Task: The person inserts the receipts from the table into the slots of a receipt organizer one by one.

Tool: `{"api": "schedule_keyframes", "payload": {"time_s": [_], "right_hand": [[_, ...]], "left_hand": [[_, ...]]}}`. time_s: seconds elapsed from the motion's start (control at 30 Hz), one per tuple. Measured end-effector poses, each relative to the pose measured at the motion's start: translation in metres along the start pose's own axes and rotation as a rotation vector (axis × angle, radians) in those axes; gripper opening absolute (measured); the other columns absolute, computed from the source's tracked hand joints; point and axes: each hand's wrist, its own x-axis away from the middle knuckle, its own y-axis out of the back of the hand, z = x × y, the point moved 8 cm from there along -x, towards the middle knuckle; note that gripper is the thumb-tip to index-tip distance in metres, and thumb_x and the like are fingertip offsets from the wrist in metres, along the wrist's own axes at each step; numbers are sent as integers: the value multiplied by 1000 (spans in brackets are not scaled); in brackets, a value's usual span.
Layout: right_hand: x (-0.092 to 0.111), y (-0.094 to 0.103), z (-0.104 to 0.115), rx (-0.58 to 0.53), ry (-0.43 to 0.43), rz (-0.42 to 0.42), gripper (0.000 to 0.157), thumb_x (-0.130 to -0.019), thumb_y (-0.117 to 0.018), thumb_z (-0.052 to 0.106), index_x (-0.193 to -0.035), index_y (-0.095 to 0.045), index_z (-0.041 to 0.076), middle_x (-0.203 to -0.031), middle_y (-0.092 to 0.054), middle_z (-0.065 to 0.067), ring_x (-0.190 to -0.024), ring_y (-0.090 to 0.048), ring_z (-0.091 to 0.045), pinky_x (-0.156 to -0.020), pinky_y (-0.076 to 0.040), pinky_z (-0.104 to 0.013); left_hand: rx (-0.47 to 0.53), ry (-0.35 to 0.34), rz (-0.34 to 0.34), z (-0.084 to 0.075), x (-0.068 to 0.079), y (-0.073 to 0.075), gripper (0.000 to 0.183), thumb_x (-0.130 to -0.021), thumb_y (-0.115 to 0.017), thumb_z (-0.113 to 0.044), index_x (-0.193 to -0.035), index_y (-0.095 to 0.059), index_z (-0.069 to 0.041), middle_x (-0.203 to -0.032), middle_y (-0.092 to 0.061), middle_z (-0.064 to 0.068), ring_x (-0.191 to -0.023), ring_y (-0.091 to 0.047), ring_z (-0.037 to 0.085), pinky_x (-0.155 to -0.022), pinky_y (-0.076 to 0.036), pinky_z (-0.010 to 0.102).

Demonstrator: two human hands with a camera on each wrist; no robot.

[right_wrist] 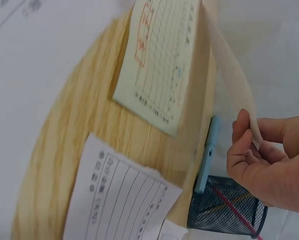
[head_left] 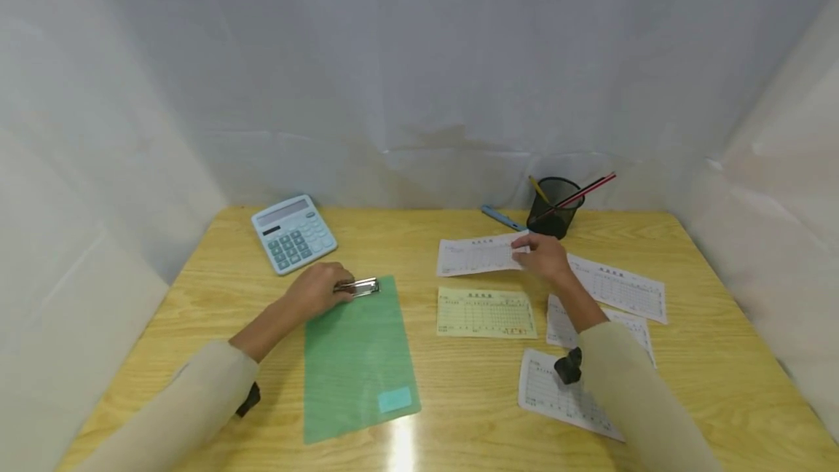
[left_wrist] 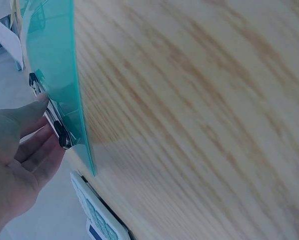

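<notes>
a: where did the work stand?

b: at a gathering step, i'd say. the right hand pinched a white slip by its right end, on the far side of the yellow slip. that end was up off the counter.

a: and the left hand?

b: it gripped the clip at the far end of the green board, left of the yellow slip and nearer than the calculator. the thumb pressed the clip, the fingers curled behind it.

a: was the clip pressed apart?

b: i couldn't tell; its mouth was too small to make out.

a: what did the next move call for?

b: my guess: bringing the slip left, level and square to the clip, with the left hand steadying the board. the paper looked thin, so its free left end could have buckled on the clip.

a: anything not yet picked up?

b: the yellow slip, plus three other white slips on the right.
</notes>
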Motion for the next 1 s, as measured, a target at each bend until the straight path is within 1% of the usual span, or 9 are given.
{"api": "schedule_keyframes", "payload": {"time_s": [0.13, 0.27, 0.37, 0.47, 0.53, 0.63, 0.73, 0.87, 1.0], "right_hand": [[4, -3, 13, -72, 41, -8, 28, -92, -59, 15, -117, -63, 2, -142, -44, -20, -125, -42, -36, -99, -42, -49], [10, -13, 28, -120, 81, 17, 28, -92, -60, 15, -117, -63, 3, -137, -50, -17, -120, -47, -34, -92, -46, -42], [16, -23, 40, -145, 116, 46, 27, -91, -62, 15, -116, -64, 4, -129, -55, -16, -106, -53, -28, -80, -47, -33], [23, -35, 51, -162, 137, 84, 25, -90, -64, 15, -114, -66, 7, -122, -58, -13, -89, -53, -21, -71, -46, -27], [29, -44, 58, -172, 147, 118, 23, -90, -64, 14, -112, -66, 8, -115, -59, -12, -79, -51, -17, -66, -46, -26], [39, -60, 68, -184, 176, 168, 21, -89, -65, 12, -109, -67, 7, -106, -60, -12, -69, -48, -14, -63, -47, -27], [49, -76, 76, -184, 207, 206, 19, -88, -66, 9, -106, -68, 6, -102, -60, -12, -66, -47, -12, -62, -47, -26], [58, -100, 84, -169, 208, 238, 16, -85, -68, 7, -101, -70, 6, -103, -62, -10, -66, -49, -11, -58, -44, -22], [64, -124, 94, -99, 197, 270, 13, -82, -71, 7, -95, -71, 8, -101, -66, -8, -71, -53, -13, -58, -44, -21]], "left_hand": [[20, 2, 6, 0, 0, 2, 16, -78, -77, -15, -91, -73, -6, -85, -69, 6, -76, -64, 18, -70, -55, 35], [14, -6, -1, -1, 1, 3, 16, -77, -77, -15, -89, -74, -6, -84, -68, 6, -74, -63, 17, -69, -54, 35], [16, -5, -7, -1, 1, 3, 17, -76, -77, -15, -89, -73, -5, -84, -69, 6, -75, -64, 18, -70, -54, 35], [22, 0, -3, -1, 3, 4, 17, -76, -78, -14, -90, -74, -5, -85, -69, 6, -77, -64, 19, -71, -55, 36], [22, 5, 6, -1, 3, 4, 16, -76, -78, -14, -89, -74, -6, -85, -69, 6, -77, -64, 19, -71, -54, 36], [10, 16, 27, -1, 2, 4, 16, -76, -78, -14, -90, -74, -8, -84, -68, 4, -76, -63, 17, -70, -53, 35], [0, 25, 46, -1, 1, 4, 17, -76, -78, -14, -91, -74, -8, -84, -67, 3, -76, -62, 16, -69, -52, 33], [-19, 19, 65, 0, 1, 4, 13, -76, -76, -10, -89, -74, -9, -83, -67, 3, -76, -61, 16, -67, -51, 31], [-16, 22, 88, 0, 1, 4, 12, -76, -77, -12, -87, -74, -10, -81, -66, 1, -73, -58, 12, -66, -49, 29]]}}
